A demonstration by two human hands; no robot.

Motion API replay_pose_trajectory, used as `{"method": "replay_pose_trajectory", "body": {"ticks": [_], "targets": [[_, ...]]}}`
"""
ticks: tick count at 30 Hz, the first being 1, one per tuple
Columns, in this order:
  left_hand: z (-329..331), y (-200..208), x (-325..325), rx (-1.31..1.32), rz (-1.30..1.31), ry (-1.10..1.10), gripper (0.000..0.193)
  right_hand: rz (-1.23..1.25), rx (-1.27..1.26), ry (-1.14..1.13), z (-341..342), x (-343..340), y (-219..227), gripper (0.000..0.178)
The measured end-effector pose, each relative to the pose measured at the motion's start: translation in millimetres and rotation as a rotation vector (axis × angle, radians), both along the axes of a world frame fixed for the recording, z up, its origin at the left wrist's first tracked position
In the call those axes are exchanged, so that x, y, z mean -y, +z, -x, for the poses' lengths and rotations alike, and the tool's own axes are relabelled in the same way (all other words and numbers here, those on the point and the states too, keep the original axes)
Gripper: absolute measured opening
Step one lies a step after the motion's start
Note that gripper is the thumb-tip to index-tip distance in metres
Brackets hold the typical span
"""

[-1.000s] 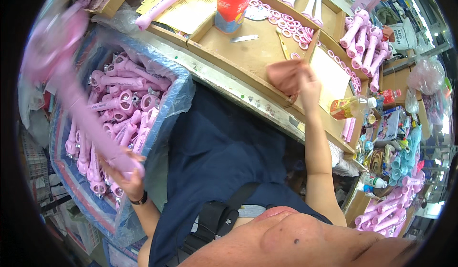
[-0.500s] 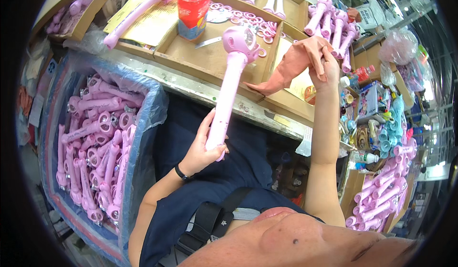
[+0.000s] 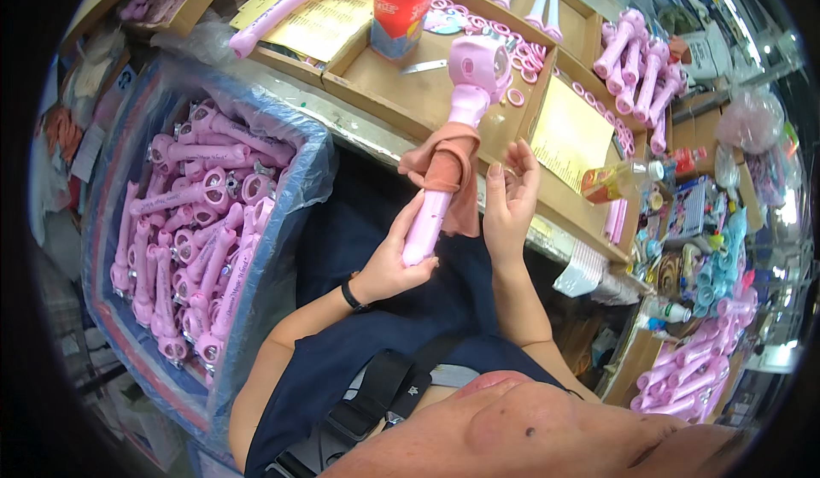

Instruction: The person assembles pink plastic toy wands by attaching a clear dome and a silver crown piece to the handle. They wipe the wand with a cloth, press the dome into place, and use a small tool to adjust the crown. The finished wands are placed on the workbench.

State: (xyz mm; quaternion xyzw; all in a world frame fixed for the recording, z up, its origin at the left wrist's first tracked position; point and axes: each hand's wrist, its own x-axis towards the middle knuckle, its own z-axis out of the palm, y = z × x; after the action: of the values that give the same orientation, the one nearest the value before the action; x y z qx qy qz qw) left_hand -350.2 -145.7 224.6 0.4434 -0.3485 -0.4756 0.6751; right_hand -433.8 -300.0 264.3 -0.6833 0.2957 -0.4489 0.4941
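My left hand [image 3: 391, 264] is closed round the lower handle of a pink plastic toy wand [image 3: 474, 70], held tilted with its ringed head pointing away from me. An orange-brown cloth [image 3: 444, 169] is looped about the middle of the handle, and its loose end hangs down on the right. Just right of the cloth is my right hand [image 3: 512, 203], its fingers apart and raised, holding nothing. Whether it touches the hanging cloth end is hard to make out. Behind the wand's head, many small pink rings [image 3: 530, 58] lie in a cardboard tray [image 3: 367, 87].
To my left stands a plastic-lined blue bin [image 3: 312, 158] heaped with similar pink wands [image 3: 192, 192]. A red drink bottle [image 3: 400, 17] is in the tray. Yellow printed sheets [image 3: 571, 132], a white-capped bottle [image 3: 619, 181] and more wands [image 3: 636, 59] are at the right.
The cloth has moved from my raised right hand onto the wand's handle. My right hand has come down and left, letting the cloth go. The view has shifted slightly.
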Motion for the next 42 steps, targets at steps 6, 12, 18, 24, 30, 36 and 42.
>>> {"method": "replay_pose_trajectory", "body": {"ticks": [6, 12, 18, 24, 30, 36, 42], "targets": [[7, -6, 2, 0.357, 0.015, 0.031, 0.09, -0.606, 0.214, 0.199, 1, -17, 3, 0.046], [12, 2, -2, 0.807, 0.053, 0.005, 0.092, -0.653, 0.4, 0.281, -36, 57, 23, 0.034], [7, 16, -2, -0.158, 0.209, -0.28, 0.095, -0.883, 0.592, 0.667, -33, 24, 12, 0.041], [4, 3, -4, -0.36, 0.118, -0.39, 0.094, -0.792, 0.532, 0.544, -12, 12, 14, 0.042], [4, -9, -14, 0.61, 0.049, -0.157, 0.092, -0.568, 0.545, 0.3, -14, 52, 26, 0.029], [5, -13, -9, -0.776, 0.155, -0.49, 0.102, -0.355, 0.894, 0.851, -26, 43, -1, 0.026], [3, -13, -11, -0.678, 0.116, -0.462, 0.085, -0.357, 0.53, 0.355, -16, 42, 0, 0.04]]}}
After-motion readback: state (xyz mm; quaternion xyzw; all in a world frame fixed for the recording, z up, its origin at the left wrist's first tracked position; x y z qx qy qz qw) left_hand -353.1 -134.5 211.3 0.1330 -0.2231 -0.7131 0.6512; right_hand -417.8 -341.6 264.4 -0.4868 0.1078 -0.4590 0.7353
